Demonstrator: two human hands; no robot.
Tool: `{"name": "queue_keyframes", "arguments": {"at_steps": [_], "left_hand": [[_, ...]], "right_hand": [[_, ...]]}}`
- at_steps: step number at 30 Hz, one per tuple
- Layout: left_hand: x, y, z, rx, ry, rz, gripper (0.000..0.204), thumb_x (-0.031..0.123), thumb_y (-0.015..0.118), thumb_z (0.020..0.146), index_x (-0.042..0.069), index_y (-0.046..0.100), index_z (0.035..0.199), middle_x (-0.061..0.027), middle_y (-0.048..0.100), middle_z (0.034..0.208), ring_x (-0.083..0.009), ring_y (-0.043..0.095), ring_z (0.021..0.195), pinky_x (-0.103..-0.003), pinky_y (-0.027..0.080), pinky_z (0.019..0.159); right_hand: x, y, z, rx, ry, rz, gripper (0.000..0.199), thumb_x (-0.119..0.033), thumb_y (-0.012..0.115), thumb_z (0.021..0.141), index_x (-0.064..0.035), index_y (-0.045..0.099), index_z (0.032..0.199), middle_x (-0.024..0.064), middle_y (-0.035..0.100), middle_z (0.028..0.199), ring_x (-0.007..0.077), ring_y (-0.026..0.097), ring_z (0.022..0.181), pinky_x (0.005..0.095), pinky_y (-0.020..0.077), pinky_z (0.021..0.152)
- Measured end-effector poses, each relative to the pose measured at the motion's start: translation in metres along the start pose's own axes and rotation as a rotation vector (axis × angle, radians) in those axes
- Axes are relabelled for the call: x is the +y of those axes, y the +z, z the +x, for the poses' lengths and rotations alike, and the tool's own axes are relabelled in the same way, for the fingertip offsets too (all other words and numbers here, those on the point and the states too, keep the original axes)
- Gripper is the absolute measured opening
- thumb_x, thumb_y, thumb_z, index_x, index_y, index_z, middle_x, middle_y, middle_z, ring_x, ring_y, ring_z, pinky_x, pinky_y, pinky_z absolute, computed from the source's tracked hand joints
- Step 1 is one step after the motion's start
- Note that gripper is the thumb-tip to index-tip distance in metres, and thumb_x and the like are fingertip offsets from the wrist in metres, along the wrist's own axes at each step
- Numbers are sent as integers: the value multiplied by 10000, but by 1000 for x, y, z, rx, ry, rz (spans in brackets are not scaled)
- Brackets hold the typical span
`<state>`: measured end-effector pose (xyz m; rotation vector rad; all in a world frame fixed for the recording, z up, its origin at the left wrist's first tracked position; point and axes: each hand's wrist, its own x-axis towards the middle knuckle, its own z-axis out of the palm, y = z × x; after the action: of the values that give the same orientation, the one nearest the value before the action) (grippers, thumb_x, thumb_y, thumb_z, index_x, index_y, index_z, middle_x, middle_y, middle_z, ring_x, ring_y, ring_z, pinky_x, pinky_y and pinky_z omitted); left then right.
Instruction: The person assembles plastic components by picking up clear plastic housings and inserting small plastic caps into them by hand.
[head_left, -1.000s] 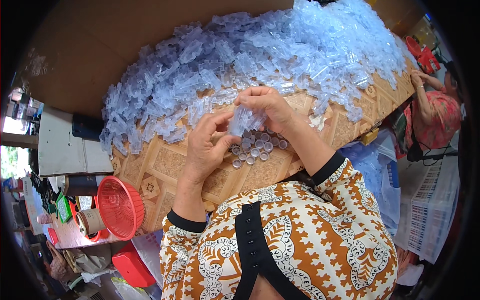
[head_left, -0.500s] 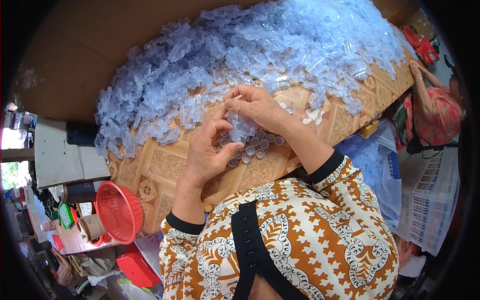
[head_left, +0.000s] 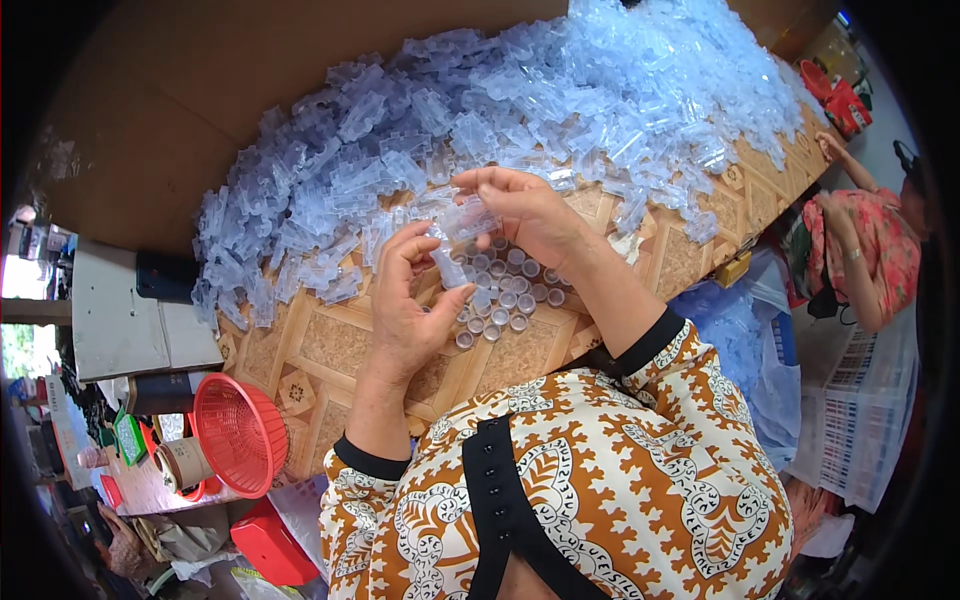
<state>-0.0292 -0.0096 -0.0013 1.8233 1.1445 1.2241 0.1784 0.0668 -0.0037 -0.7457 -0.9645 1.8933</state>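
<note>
In the head view, the left hand (head_left: 412,300) and right hand (head_left: 530,212), both curled nearly closed, are pinching clear plastic pieces (head_left: 452,264) mid-frame. Small round caps (head_left: 507,299) are dotting the parquet-patterned table (head_left: 335,335); a clear heap (head_left: 520,100) is filling the top, a red basket (head_left: 240,435) standing lower left, a co-worker (head_left: 880,235) showing far right.

Worktop (head_left: 335,335) is softly lit; clear plastic pile (head_left: 600,100) is flecked with glare, upper right; far-left opening (head_left: 20,352) is burnt out to white; brown panel (head_left: 170,130) is shaded; edges are bowed, corners blackened.
</note>
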Motion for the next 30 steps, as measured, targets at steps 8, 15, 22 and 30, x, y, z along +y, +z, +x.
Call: {"name": "queue_keyframes", "arguments": {"at_steps": [8,15,22,30], "left_hand": [[-7,2,1,111,-20,-45,586,35,817,770,7,514,1272,-166,490,1402,-224,610,1133,-339,528,956],[-1,1,3,20,-2,-252,615,-6,797,766,1,513,1311,-163,469,1423,-212,595,1185,-340,516,1002],[3,1,5,45,-51,-144,598,6,801,761,18,546,1301,-150,487,1413,-213,596,1188,-339,516,1000],[2,-2,2,41,0,-50,597,-4,780,796,3,514,1331,-146,441,1453,-202,573,1207,-345,499,1025]], "right_hand": [[-2,6,-7,11,-120,-101,401,-23,685,863,2,620,1258,89,666,1170,165,667,989,309,563,815],[-7,4,-6,-224,-56,-15,401,-17,698,848,-21,647,1245,59,686,1131,134,658,899,296,554,764],[-4,5,1,-76,-117,-142,389,-24,695,877,-28,637,1261,57,679,1124,127,647,923,268,549,745],[-15,15,1,-99,-104,-226,381,-39,686,883,-24,643,1261,57,682,1125,120,639,947,272,549,795]]}}
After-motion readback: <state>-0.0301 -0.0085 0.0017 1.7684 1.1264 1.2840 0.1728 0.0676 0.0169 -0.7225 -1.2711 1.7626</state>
